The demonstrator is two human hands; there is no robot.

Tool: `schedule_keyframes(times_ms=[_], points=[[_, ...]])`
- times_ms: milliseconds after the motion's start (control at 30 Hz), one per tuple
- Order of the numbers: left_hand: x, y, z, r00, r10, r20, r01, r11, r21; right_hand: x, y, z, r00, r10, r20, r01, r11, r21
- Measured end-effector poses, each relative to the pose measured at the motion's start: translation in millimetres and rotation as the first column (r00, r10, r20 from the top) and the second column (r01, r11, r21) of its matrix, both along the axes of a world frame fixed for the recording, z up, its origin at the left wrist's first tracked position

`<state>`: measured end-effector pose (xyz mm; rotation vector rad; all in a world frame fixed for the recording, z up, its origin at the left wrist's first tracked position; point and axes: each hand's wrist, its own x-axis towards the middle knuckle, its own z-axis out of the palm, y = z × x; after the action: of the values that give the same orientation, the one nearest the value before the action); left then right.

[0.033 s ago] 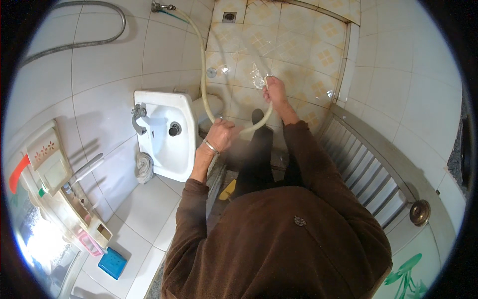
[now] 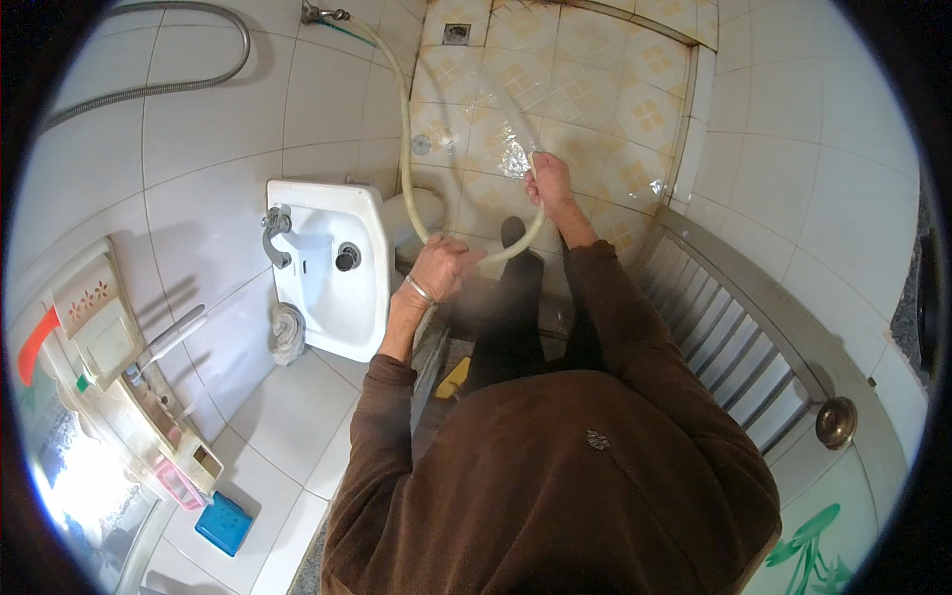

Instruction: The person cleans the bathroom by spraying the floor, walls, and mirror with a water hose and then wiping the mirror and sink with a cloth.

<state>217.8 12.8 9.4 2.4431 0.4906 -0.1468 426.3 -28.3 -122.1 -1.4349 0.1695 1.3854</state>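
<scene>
The hose [image 2: 405, 149] end is hidden inside the right hand [image 2: 551, 183]; the left hand [image 2: 436, 270] covers its middle, and a brown sweater [image 2: 555, 476] hides the legs.

Nothing has changed: both hands [image 2: 441, 268] grip the hose [image 2: 405, 149] as before.

A small tiled home bathroom.
White wall tiles [image 2: 198, 129] surround a washbasin [image 2: 332, 268] just left of the left hand [image 2: 441, 270]; a floor drain [image 2: 456, 33] lies beyond the right hand [image 2: 550, 183].
</scene>
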Motion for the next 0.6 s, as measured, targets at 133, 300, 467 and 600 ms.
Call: schedule_keyframes(times_ms=[133, 300, 467, 600], points=[[5.0, 0.3, -6.4, 0.991, 0.073, 0.112, -0.063, 0.994, -0.086, 10.3, -7.0, 5.1, 0.999, 0.036, 0.005, -0.036, 0.997, -0.065], [6.1, -3.3, -33.5, 0.996, -0.086, 0.0, 0.086, 0.995, -0.043, 20.1, -33.8, 12.8, 1.0, 0.026, 0.001, -0.026, 0.999, -0.032], [24.3, -11.6, -28.7, 0.996, -0.073, 0.058, 0.076, 0.996, -0.055, 33.9, -45.2, 23.5, 0.981, -0.183, 0.061, 0.185, 0.982, -0.047], [38.7, -5.9, -19.1, 0.997, -0.077, 0.03, 0.077, 0.997, 0.001, 48.3, -24.3, 15.4, 0.984, -0.166, 0.061, 0.165, 0.986, 0.036]])
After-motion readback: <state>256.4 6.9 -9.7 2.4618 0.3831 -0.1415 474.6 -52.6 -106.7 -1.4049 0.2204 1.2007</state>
